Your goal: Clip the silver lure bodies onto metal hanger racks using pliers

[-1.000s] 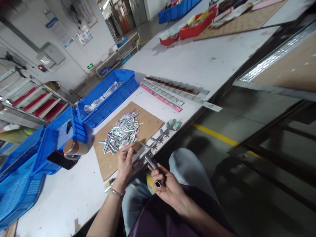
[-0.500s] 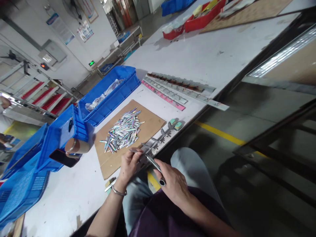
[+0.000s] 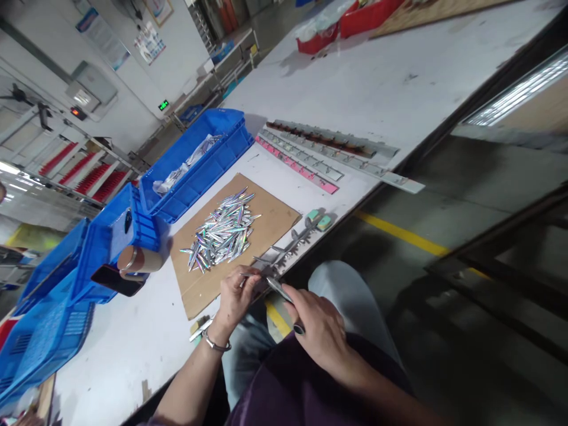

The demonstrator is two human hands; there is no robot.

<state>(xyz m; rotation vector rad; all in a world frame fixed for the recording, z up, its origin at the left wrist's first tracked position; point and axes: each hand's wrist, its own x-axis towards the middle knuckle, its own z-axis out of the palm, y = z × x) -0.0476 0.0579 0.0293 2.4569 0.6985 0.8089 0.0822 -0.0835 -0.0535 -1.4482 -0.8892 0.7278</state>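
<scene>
My left hand [image 3: 237,294] is closed, thumb and fingers pinching a small slim silvery piece [image 3: 247,274] above the table's front edge. My right hand [image 3: 316,322] wraps round a metal hand tool [image 3: 279,289] with a black handle end; it looks like pliers, though the fingers cover much of it. The tool's tip points toward my left fingertips, and whether they touch I cannot tell. Just beyond lies a dark metal rack strip [image 3: 293,244] with small prongs and green blocks [image 3: 323,222] at its far end. A pile of shiny fish-shaped slips [image 3: 224,228] lies on a cardboard sheet [image 3: 195,296].
Blue crates [image 3: 199,177] line the table's left side, with a mug [image 3: 139,260] and a phone [image 3: 116,280] near them. Pink and grey pronged strips [image 3: 302,165] lie further back. Red trays [image 3: 317,40] stand at the far end. The table's edge drops to the floor at right.
The view has shifted slightly. Both hands remain close together at the table edge; the slim piece in my left fingers and the tool's tip have turned a little.
</scene>
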